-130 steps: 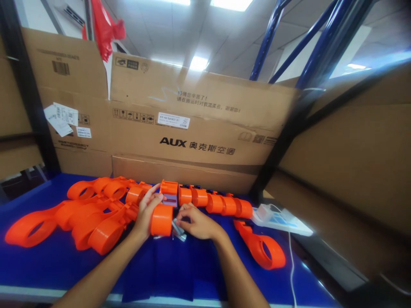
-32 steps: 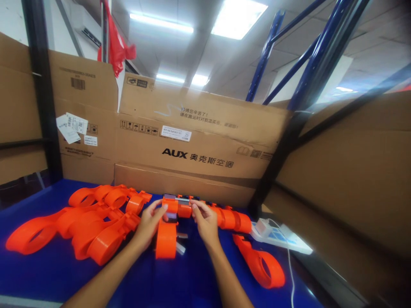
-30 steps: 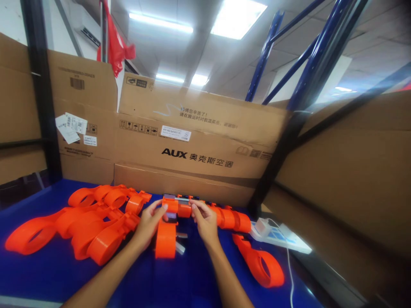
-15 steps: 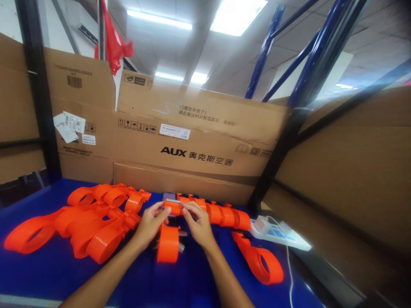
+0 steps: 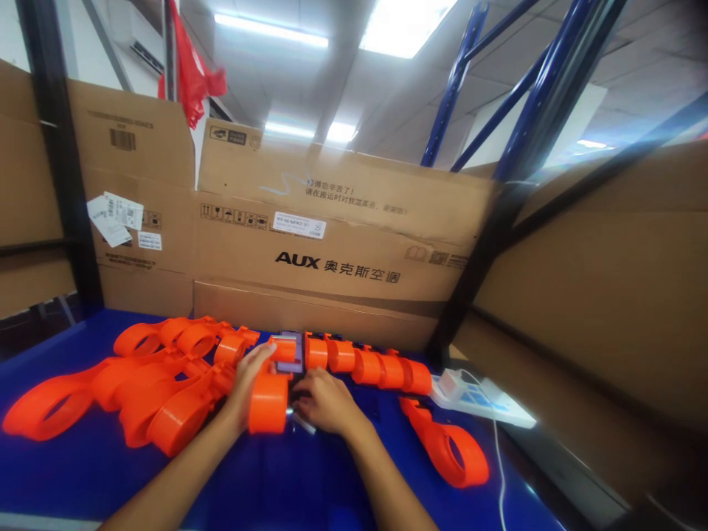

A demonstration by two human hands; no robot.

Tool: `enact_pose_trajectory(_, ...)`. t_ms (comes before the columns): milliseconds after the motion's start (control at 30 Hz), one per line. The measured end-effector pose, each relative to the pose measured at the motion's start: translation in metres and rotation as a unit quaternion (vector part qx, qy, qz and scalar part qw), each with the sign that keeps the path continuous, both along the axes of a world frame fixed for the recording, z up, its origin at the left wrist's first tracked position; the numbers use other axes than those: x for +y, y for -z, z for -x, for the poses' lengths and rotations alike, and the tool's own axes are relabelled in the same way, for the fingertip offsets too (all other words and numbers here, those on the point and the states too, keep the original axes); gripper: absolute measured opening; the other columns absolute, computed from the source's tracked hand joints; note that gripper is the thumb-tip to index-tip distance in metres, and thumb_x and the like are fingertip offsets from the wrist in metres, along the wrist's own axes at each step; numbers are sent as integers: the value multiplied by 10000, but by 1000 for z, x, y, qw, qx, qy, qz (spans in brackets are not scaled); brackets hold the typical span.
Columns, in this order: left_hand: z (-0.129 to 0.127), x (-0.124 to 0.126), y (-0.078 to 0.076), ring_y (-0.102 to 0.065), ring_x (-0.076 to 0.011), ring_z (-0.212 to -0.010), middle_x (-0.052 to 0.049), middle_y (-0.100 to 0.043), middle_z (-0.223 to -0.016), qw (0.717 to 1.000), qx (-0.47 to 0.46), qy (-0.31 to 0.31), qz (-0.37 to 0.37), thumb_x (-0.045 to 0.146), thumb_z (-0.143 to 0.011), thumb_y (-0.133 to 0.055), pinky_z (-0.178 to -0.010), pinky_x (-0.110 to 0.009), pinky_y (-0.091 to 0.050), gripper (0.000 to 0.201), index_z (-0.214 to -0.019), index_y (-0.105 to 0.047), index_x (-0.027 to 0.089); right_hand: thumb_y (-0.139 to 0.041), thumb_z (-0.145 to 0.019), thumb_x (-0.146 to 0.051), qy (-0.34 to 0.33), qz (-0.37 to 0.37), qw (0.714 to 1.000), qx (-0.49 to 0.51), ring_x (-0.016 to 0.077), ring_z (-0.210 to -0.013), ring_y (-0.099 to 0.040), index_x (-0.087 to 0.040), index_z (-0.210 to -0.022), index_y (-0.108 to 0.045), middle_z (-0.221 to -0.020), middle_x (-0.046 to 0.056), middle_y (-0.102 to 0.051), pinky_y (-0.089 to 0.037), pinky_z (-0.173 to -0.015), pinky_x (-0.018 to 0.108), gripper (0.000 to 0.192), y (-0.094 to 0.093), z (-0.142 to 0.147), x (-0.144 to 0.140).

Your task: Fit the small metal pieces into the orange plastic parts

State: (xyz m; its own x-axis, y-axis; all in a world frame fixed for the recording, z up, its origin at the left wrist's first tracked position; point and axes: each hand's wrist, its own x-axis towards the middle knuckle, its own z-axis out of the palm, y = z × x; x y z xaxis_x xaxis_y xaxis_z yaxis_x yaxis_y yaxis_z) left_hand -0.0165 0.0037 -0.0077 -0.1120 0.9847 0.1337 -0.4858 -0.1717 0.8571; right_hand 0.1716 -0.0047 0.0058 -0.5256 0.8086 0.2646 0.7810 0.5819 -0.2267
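My left hand [image 5: 246,381] grips an orange plastic ring part [image 5: 268,402] standing on edge on the blue table [image 5: 310,487], with its thumb reaching up to a small orange and grey piece [image 5: 287,351]. My right hand [image 5: 325,398] rests fingers-down right beside the ring, on a small dark and silvery object [image 5: 302,422] that is mostly hidden. Whether the right hand grips it cannot be made out. Just behind both hands runs a row of orange cylinder pieces [image 5: 365,364].
A pile of orange ring-and-handle parts [image 5: 133,383] lies at the left. One more such part [image 5: 450,445] lies at the right, near a white power strip [image 5: 481,395] with a cable. Cardboard boxes [image 5: 337,243] wall the back and right side.
Both hands have come back down from the row of orange pieces. The left hand has closed around the orange ring and tilted it, and the right hand has dropped to the table beside it.
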Motion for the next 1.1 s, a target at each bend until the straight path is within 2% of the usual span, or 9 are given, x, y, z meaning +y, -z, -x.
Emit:
enact_pose_trajectory(100,-1,4,3,-482,-110,-463,57,-522,-542,1000,-8,11,10,534,-646,-799,-472,-238,-395,410,-673,-561,201,-691,-753,-204,2,-11,1000,4,203,-931,-651,-291,-963,-757,-926,20,-719,-440,-729,254,237,-1,1,-1)
enact_pose_trajectory(200,-1,6,4,-476,-99,-449,52,-538,-543,1000,5,16,12,534,-653,-793,-462,-224,-382,409,-685,-572,191,-683,-723,-178,41,-41,997,47,192,-774,-647,-260,-870,-730,-807,13,-710,-421,-648,252,175,-4,-3,0)
enact_pose_trajectory(333,-4,4,5,-501,-106,-460,41,-577,-565,999,14,44,2,527,-670,-787,-472,-218,-391,415,-855,-655,179,-647,-760,-198,128,-106,965,203,177,-583,-589,-234,-840,-673,-643,-2,-655,-388,-555,263,92,-8,-12,7)
enact_pose_trajectory(400,-6,2,6,-519,-116,-474,35,-593,-581,998,32,56,-3,526,-684,-778,-484,-224,-400,468,-975,-679,173,-628,-802,-225,110,-128,942,290,178,-572,-582,-231,-926,-674,-681,5,-668,-411,-552,274,133,-9,-15,10)
enact_pose_trajectory(467,-8,2,9,-538,-126,-492,21,-620,-612,996,59,62,-7,518,-704,-768,-500,-232,-407,514,-1069,-678,167,-625,-833,-258,79,-139,928,335,187,-593,-589,-231,-1010,-677,-750,24,-689,-442,-566,292,187,-9,-16,9)
enact_pose_trajectory(633,-9,2,13,-581,-148,-556,-16,-669,-661,990,121,74,-24,439,-734,-762,-548,-242,-422,549,-1187,-641,153,-647,-847,-263,37,-171,930,322,241,-762,-645,-246,-1070,-695,-869,63,-714,-511,-690,354,228,-12,-10,-1)
enact_pose_trajectory(833,-9,-1,12,-585,-147,-563,-29,-691,-694,984,145,92,-47,349,-714,-771,-562,-245,-424,532,-1191,-638,152,-606,-880,-209,-32,-185,941,282,274,-961,-665,-250,-1123,-675,-1056,92,-723,-527,-856,432,255,-19,-8,-6)
enact_pose_trajectory(1000,-9,-2,10,-586,-141,-606,-47,-711,-811,979,151,111,-78,286,-709,-767,-563,-238,-427,474,-1151,-658,155,-605,-891,-207,-34,-178,941,285,270,-978,-666,-245,-1118,-674,-1057,93,-722,-538,-860,430,241,-19,-9,-5)
enact_pose_trajectory(1100,-10,-2,9,-637,-175,-712,-54,-720,-870,979,149,103,-92,296,-726,-757,-615,-250,-461,442,-1137,-661,166,-603,-897,-209,-36,-184,941,282,256,-960,-669,-232,-1126,-675,-1045,92,-719,-551,-835,404,241,-18,-8,-4)
